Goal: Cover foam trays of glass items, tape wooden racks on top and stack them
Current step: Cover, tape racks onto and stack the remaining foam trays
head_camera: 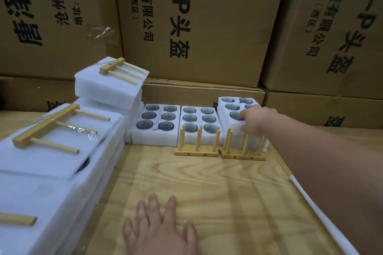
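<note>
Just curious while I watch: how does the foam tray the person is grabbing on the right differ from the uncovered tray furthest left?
The right tray is tilted, its far end raised; the left tray lies flat on the table. The right hand grips the right tray; nothing touches the left one. A wooden rack stands before the right tray, none before the left. Both are white foam holding dark glass items, uncovered. The left hand lies flat on the table.

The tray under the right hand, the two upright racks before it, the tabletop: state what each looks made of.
Tray gripped by the right hand: white foam, matte, soft-edged, with moulded round wells. Upright racks: pale wood, smooth dowels in a drilled base. Tabletop: wood, likely plywood or veneer, judging by its bold swirling grain and slight sheen.
</note>
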`<state>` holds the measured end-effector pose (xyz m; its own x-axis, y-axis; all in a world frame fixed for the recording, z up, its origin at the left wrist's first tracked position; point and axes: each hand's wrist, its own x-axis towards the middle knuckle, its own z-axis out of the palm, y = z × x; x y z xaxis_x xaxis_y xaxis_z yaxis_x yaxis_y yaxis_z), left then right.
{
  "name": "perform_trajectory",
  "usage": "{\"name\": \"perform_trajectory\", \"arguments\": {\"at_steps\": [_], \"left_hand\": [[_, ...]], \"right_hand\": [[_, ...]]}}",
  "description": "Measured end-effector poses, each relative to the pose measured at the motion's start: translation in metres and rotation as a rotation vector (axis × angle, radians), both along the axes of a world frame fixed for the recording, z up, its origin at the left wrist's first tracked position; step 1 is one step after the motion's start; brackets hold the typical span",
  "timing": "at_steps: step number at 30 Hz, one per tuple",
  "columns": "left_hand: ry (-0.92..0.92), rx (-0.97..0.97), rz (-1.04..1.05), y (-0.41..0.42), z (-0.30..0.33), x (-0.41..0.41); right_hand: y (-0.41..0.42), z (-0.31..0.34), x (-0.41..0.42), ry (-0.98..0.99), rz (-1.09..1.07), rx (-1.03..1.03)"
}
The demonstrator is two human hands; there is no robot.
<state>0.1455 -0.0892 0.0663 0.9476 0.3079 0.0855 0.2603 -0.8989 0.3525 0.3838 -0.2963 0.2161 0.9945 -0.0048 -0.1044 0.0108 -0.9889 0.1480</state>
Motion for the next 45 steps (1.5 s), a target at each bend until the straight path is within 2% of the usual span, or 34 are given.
{"name": "perform_trajectory", "arguments": {"at_steps": [3, 7, 12, 16, 19, 21, 23, 26, 31, 34, 38, 45], "left_hand": [[0.028, -0.015, 0.004, -0.001, 0.001, 0.0], [0.025, -0.024, -0.002, 0.0, 0.001, 0.002], [0.019, 0.025, 0.006, 0.002, -0.002, 0.003], [0.007, 0.061, 0.012, 0.003, -0.002, 0.003], [0.088, 0.073, 0.022, 0.004, 0.005, 0.002], [0.034, 0.073, 0.016, 0.005, 0.001, 0.001], [0.035, 0.037, -0.006, 0.006, 0.001, 0.001], [0.114, 0.098, 0.059, 0.005, -0.007, 0.008], [0.113, 0.08, 0.073, 0.008, -0.013, 0.009], [0.107, 0.049, 0.05, 0.011, -0.008, 0.009], [0.068, 0.028, 0.003, 0.011, -0.007, 0.003], [0.115, 0.032, -0.017, 0.009, 0.006, -0.007]], "right_hand": [[0.012, -0.002, 0.003, 0.052, -0.094, -0.043], [0.011, -0.01, 0.007, 0.058, -0.144, 0.052], [-0.005, -0.016, 0.009, -0.135, -0.061, 0.157], [-0.003, -0.017, 0.015, -0.246, -0.087, 0.314], [0.0, -0.013, 0.018, -0.296, -0.118, 0.444], [0.002, -0.005, 0.02, -0.317, -0.128, 0.514], [0.003, 0.006, 0.019, -0.367, -0.118, 0.543], [0.004, 0.028, 0.008, -0.48, -0.082, 0.576], [0.007, 0.066, -0.033, -0.612, -0.012, 0.608], [0.013, 0.08, -0.07, -0.589, 0.029, 0.621], [0.022, 0.075, -0.133, -0.464, 0.077, 0.637], [0.043, 0.001, -0.255, -0.292, 0.116, 0.49]]}}
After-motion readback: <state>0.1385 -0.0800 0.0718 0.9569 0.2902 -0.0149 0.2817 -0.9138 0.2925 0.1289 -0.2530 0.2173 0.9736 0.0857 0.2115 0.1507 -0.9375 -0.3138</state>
